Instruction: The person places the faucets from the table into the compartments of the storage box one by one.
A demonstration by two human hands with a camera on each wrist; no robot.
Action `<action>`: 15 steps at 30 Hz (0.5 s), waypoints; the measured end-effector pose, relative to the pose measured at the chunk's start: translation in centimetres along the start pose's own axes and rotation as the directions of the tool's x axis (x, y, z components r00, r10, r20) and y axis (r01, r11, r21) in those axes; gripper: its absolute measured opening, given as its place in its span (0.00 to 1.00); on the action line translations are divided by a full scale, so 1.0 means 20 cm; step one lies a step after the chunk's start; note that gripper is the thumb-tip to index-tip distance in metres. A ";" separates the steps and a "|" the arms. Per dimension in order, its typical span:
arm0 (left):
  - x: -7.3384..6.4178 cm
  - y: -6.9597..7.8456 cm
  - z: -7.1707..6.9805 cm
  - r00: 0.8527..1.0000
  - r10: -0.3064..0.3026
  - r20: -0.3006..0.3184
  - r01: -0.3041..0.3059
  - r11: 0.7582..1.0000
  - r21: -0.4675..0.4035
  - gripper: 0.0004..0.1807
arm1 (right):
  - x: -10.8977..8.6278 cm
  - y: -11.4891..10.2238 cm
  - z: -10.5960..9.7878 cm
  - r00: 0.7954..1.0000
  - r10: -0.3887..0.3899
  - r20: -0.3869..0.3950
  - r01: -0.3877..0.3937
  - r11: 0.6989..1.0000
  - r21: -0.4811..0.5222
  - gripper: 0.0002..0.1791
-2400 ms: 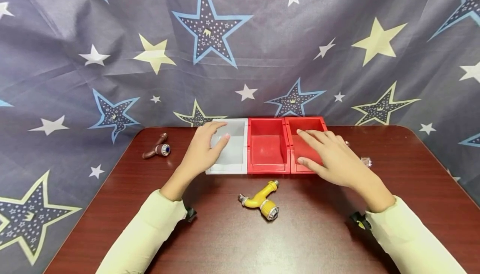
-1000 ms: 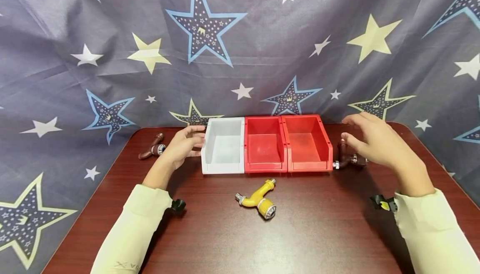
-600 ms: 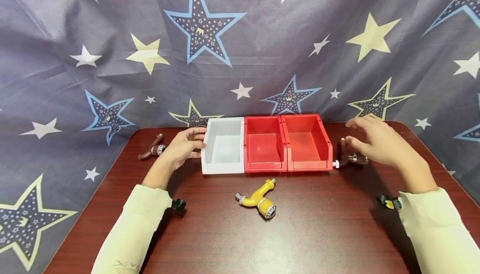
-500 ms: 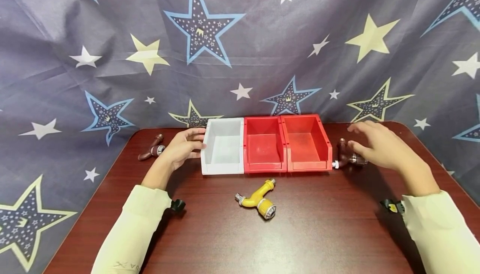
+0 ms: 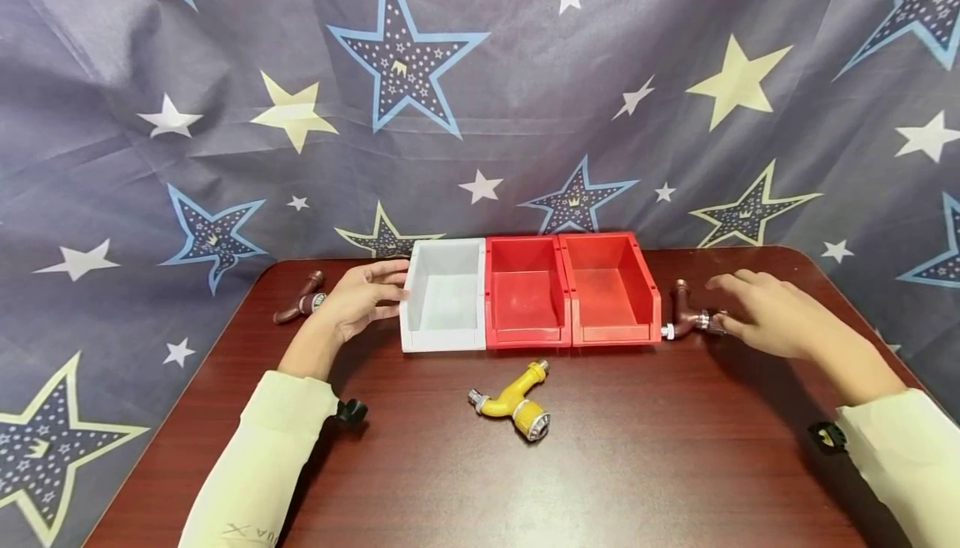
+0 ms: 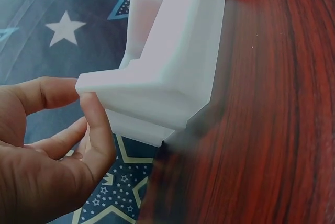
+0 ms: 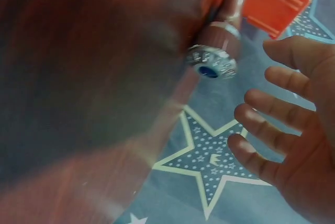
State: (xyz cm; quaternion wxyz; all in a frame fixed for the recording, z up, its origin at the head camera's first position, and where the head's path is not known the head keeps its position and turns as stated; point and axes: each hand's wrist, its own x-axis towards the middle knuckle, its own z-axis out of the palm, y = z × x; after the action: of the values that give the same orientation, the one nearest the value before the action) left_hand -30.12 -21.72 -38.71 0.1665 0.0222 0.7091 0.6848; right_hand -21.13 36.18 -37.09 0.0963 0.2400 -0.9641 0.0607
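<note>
the left hand [image 5: 356, 298] has its thumb and forefinger pinched at the rim of the white bin [image 5: 444, 339], with its other fingers curved loosely outside it. the right hand [image 5: 772, 314] is wide, thumb apart from bent fingers and holding nothing. it hangs just beside the brown tap on the right [image 5: 682, 308], and the right wrist view shows a gap between its fingers and the tap's knob [image 7: 217, 43].

that brown tap lies on the surface [image 5: 600, 465], to the right of the right red bin [image 5: 617, 333]. its silver end [image 5: 667, 331] is right by the bin's front corner, whether touching or not i cannot tell. the middle red bin [image 5: 528, 336] stands between the white bin and the right red bin, all three in a row before the starry cloth [image 5: 420, 173]. the yellow tap [image 5: 512, 399] lies in front of the row, and another brown tap on the left [image 5: 302, 302] lies beyond the left hand.

the step in hand looks like a reach for the right-hand tap while the left hand steadies the row. the next move seems to call for lowering the right hand and closing its fingers round the knob, without nudging the bin beside it.
</note>
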 end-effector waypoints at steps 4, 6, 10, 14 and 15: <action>0.00 -0.01 -0.02 1.000 -0.006 0.015 0.006 1.000 -0.030 0.37 | -0.03 0.02 0.03 1.000 -0.003 0.006 0.003 1.000 -0.012 0.26; 0.00 -0.01 -0.02 1.000 -0.006 0.023 0.007 1.000 -0.031 0.37 | -0.03 0.03 0.04 1.000 -0.009 0.005 0.009 1.000 -0.011 0.26; 0.00 0.00 -0.02 1.000 -0.007 0.029 0.008 1.000 -0.030 0.38 | -0.05 0.04 0.07 0.999 -0.032 -0.014 0.032 0.999 -0.002 0.26; 0.00 0.00 -0.02 1.000 -0.014 0.026 0.015 0.999 -0.032 0.38 | -0.04 0.05 0.09 0.996 -0.077 -0.049 0.077 0.997 -0.006 0.26; 0.00 0.00 -0.02 1.000 -0.016 0.026 0.017 0.999 -0.032 0.37 | -0.04 0.06 0.10 0.994 -0.092 -0.058 0.092 0.996 -0.009 0.27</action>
State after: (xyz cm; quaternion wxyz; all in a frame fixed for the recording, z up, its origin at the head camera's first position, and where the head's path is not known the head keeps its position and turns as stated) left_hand -30.24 -22.04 -38.72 0.1816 0.0223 0.6961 0.6943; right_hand -21.22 37.23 -39.27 0.1277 0.2821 -0.9490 0.0599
